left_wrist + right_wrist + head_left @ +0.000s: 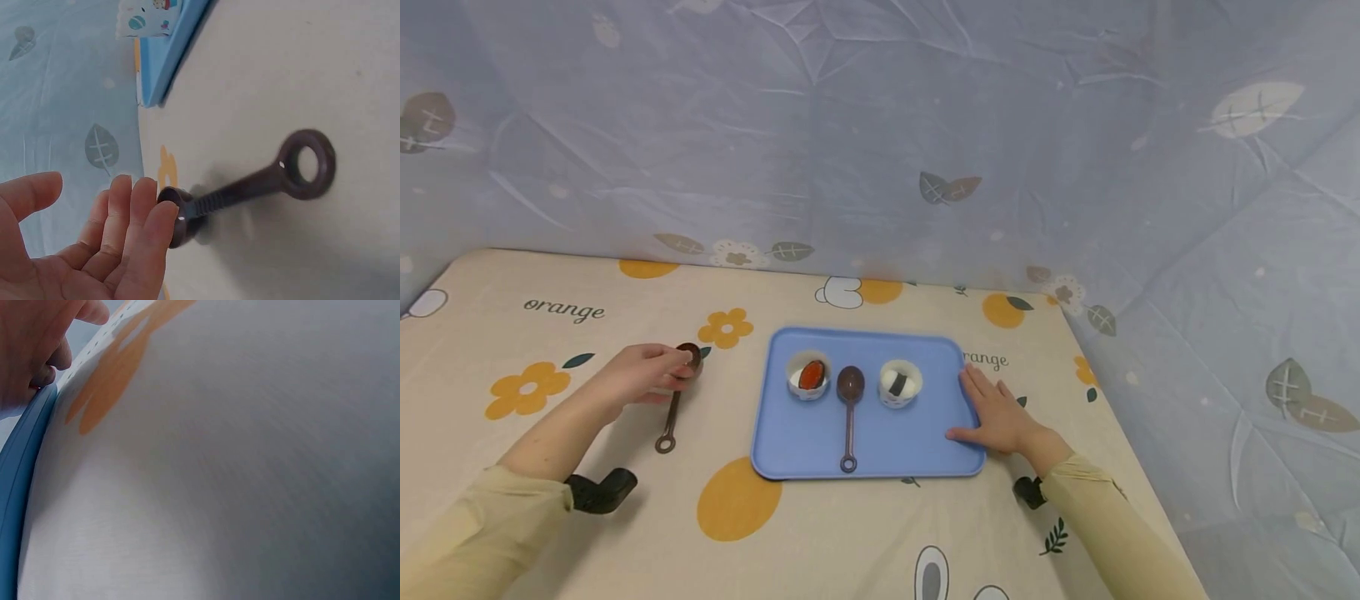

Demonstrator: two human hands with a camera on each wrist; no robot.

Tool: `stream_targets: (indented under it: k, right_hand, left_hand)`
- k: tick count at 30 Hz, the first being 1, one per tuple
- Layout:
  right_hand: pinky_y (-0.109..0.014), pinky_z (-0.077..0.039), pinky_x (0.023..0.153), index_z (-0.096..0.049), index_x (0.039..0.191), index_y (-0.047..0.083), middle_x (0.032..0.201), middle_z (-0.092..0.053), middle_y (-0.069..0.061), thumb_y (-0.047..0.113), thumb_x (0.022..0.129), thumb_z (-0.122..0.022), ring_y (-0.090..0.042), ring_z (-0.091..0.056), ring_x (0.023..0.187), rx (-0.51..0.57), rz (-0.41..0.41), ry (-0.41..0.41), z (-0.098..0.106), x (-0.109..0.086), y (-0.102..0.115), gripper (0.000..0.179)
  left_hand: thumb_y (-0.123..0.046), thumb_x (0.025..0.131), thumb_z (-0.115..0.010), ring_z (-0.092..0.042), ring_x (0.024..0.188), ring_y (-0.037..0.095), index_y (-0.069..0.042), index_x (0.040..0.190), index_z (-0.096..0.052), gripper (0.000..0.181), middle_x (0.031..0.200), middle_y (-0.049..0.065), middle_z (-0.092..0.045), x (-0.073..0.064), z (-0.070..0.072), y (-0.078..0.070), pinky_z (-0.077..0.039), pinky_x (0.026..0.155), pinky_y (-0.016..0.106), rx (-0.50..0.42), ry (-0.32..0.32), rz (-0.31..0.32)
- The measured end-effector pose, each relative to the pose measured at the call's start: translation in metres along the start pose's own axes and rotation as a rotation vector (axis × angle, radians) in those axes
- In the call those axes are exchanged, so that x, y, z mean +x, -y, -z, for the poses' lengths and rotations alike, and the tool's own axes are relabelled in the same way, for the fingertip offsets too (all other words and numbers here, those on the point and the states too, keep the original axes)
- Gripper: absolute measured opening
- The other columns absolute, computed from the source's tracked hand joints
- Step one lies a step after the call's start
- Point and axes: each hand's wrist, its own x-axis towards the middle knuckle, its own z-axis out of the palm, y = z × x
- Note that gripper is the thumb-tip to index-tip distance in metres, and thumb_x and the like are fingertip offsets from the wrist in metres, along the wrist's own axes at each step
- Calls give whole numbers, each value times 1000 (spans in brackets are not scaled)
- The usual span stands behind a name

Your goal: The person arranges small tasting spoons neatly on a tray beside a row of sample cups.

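At the left, my left hand [643, 371] has its fingertips at the bowl of a brown spoon [672, 417]. In the left wrist view the thumb is apart and the straight fingers [156, 244] overlap the edge of that bowl. Whether they touch it I cannot tell. My right hand [1000, 419] rests with spread fingers on the right rim of a blue tray [925, 446]. On the tray lies a second brown spoon [850, 421], between a white cup [808, 393] with a red-orange toy sushi [812, 375] and another [898, 402] with a white, dark-banded piece [898, 383].
A cream tablecloth [865, 533] with printed oranges, flowers and rabbits lies under everything. Grey-blue cloth [880, 150] rises behind and at the right side. Black wrist devices [602, 490] sit under both forearms.
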Motion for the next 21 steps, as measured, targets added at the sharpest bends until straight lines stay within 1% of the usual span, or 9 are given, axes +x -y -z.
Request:
stream_targets:
  k: [4, 8, 12, 14, 16, 18, 19, 21]
  right_hand:
    - [-59, -13, 117, -12, 148, 0, 157, -9, -17, 59, 80, -59, -32, -11, 145, 1, 2, -4, 0, 0, -1, 102]
    - [-59, -14, 116, -12, 148, 0, 156, -9, -17, 59, 80, -59, -32, -11, 145, -4, 2, -5, 0, 0, 0, 102]
    - [-59, -13, 116, -12, 148, 0, 156, -9, -17, 59, 80, -59, -33, -11, 145, 4, 1, -3, 1, 0, 0, 101]
    - [-59, -13, 116, -12, 148, 0, 156, -9, -17, 59, 80, -59, -32, -11, 145, 6, 1, -2, 1, 0, 0, 101]
    - [-59, -13, 117, -12, 148, 0, 156, -9, -17, 59, 80, -59, -32, -11, 145, 4, 0, 0, 1, 0, 0, 101]
    - [-58, -13, 117, -11, 148, 0, 157, -8, -17, 59, 80, -59, -32, -11, 145, 5, -1, 4, 1, 0, 0, 101]
    - [-58, -13, 117, -11, 148, 0, 157, -8, -17, 59, 80, -59, -32, -11, 145, 4, -2, 6, 0, 0, 0, 101]
    - [-58, -13, 117, -11, 148, 1, 157, -7, -16, 59, 80, -59, -32, -10, 145, 9, 0, 9, 1, 0, 0, 101]
  left_hand:
    - [-35, 100, -33, -54, 115, 40, 16, 133, -32, 61, 132, 36, -42, -2, 2, 8, -52, 93, 45, -4, 3, -24]
    - [-35, 99, -33, -56, 113, 37, 16, 134, -30, 62, 134, 36, -41, -2, 5, 15, -54, 91, 42, -22, -3, -17]
    - [-35, 99, -34, -58, 111, 34, 16, 133, -32, 61, 132, 34, -44, -1, 8, 22, -54, 91, 41, -26, -8, 1]
    - [-36, 99, -33, -57, 113, 36, 16, 134, -31, 62, 133, 34, -44, -1, 10, 25, -52, 92, 43, -18, -7, 23]
    - [-37, 99, -32, -54, 115, 39, 16, 135, -29, 65, 135, 33, -42, 0, 11, 28, -50, 95, 46, -5, -5, 59]
    - [-40, 98, -32, -56, 113, 37, 16, 135, -29, 67, 136, 32, -42, 0, 11, 30, -50, 93, 45, 13, -11, 99]
    - [-40, 98, -32, -57, 110, 36, 17, 135, -28, 67, 136, 32, -41, 1, 11, 31, -50, 92, 44, 12, -15, 112]
    - [-39, 97, -33, -62, 99, 26, 17, 134, -30, 67, 134, 32, -43, 2, 11, 33, -53, 89, 39, 4, -27, 141]
